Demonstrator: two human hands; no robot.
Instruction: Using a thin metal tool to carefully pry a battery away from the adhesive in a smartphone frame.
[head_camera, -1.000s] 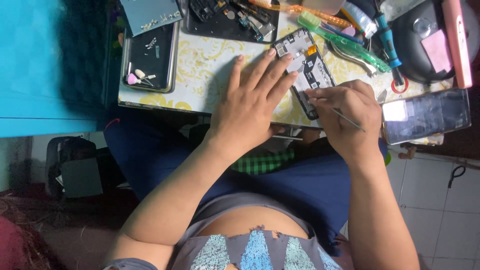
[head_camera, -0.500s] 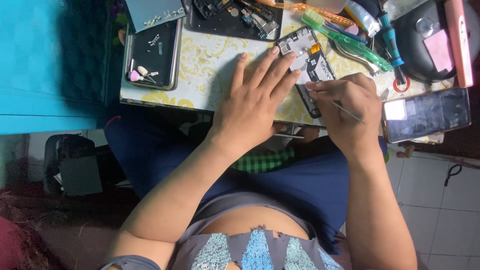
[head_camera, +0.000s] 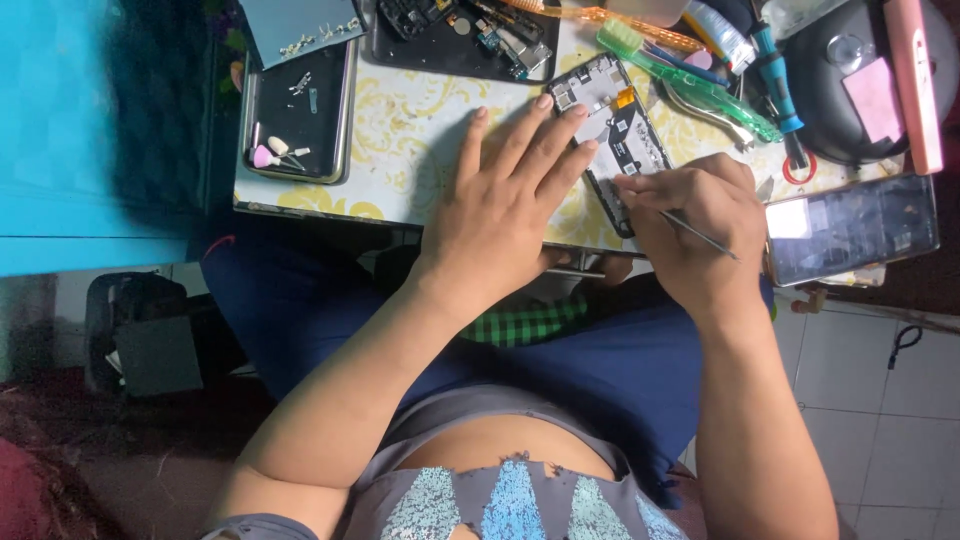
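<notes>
Little had changed since the earlier pictures: both hands were kept in the same places on the opened phone, and only the view had drifted slightly.

Seen from above, the opened phone (head_camera: 615, 130) was laid at a slant on a small work table (head_camera: 400, 140) covered in a white and yellow patterned cloth. It was pinned flat by the left hand (head_camera: 505, 205), fingers spread and straight, their tips pressed along the phone's left edge; nothing was gripped by this hand. The right hand (head_camera: 695, 230) was curled tightly around a thin metal tool (head_camera: 700, 235), pinched between thumb and fingers, its working end hidden at the phone's near end.

At the far left of the table, a dark tray (head_camera: 300, 110) was seen holding a few small white and pink tipped bits and loose metal pieces. Beside it, a second black tray (head_camera: 450, 40) was filled with phone parts. To the right, a green toothbrush (head_camera: 690, 80), a blue-handled screwdriver (head_camera: 775, 70) and a black round case (head_camera: 860, 80) were scattered, and another phone with a lit screen (head_camera: 850, 228) was lying just beside the right hand.
</notes>
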